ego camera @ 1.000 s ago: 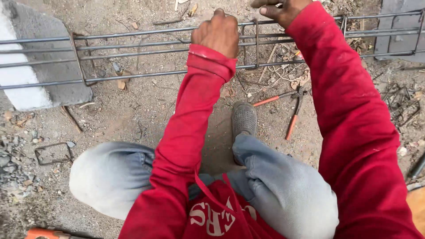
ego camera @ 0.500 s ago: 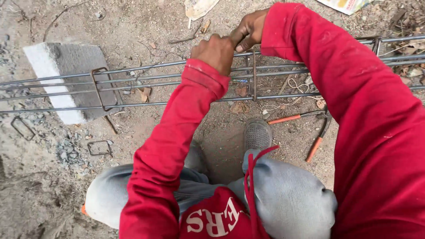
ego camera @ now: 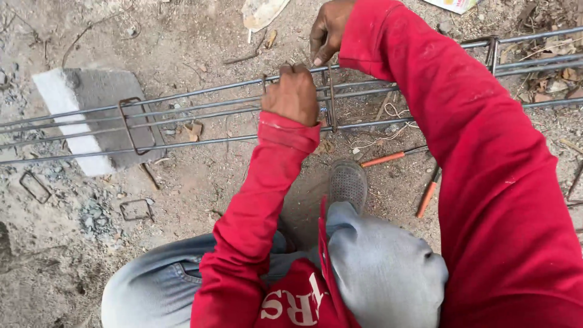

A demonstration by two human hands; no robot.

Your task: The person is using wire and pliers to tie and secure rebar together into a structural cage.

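Observation:
A long cage of steel rebar [ego camera: 206,115] lies across the dirt ground, its left part resting on a grey concrete block [ego camera: 91,115]. My left hand [ego camera: 294,94] is closed around the top bar next to a rectangular steel stirrup [ego camera: 331,97]. My right hand [ego camera: 328,27] reaches in from above, fingers curled at the top of that same stirrup. Whether a tie wire is between the fingers I cannot tell. Both sleeves are red.
Orange-handled pincers [ego camera: 419,176] lie on the ground right of my grey shoe [ego camera: 347,182]. Another stirrup [ego camera: 136,124] sits on the cage over the block. Loose stirrups [ego camera: 135,209] lie at the left, wire scraps [ego camera: 395,112] under the cage.
The view has shifted so the cage sits lower and the block nearer centre. My right hand lifted off my left hand and now sits above it on the stirrup.

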